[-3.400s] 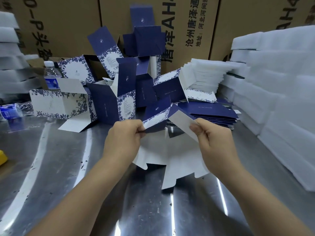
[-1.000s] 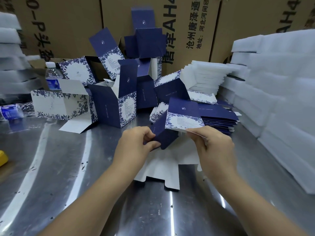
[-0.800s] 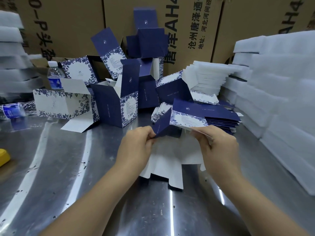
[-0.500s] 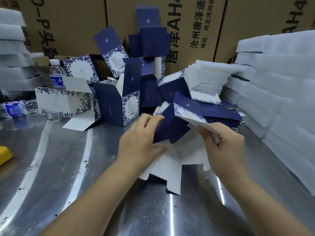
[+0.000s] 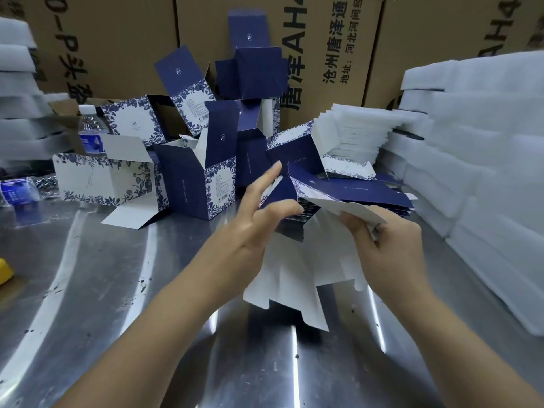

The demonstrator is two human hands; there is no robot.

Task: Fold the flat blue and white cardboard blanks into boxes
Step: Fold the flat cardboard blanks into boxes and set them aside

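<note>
We've got one blank (image 5: 294,269) half-folded at near ctr over the table (image 5: 117,304), white inside facing us. Its lower flaps hang toward the metal; can't tell if they touch.

Left hand (image 5: 256,225): fingers straight & spread, index pointing up. The thumb lies across a blue side panel, w/ the panel btwn thumb & index, so we read it as pressing, not gripping.

Right hand (image 5: 388,251): fingers curled, thumb & fingertips pinching the edge of the white flap on the blank's right side.

Just beyond the hands, to the right, the stack of flat blanks (image 5: 379,195) lies blue side up. Far ctr there's a loose pile of folded boxes (image 5: 200,184), lids open, some tipped on others; a white-patterned one lies on its side at left. A water bottle (image 5: 89,131) stands upright behind it, far left.

Foam sheets (image 5: 485,178) are stacked along the right, w/ brown cartons (image 5: 117,39) across the far side. Yellow thing (image 5: 4,270) at the left edge; can't tell what it is.
</note>
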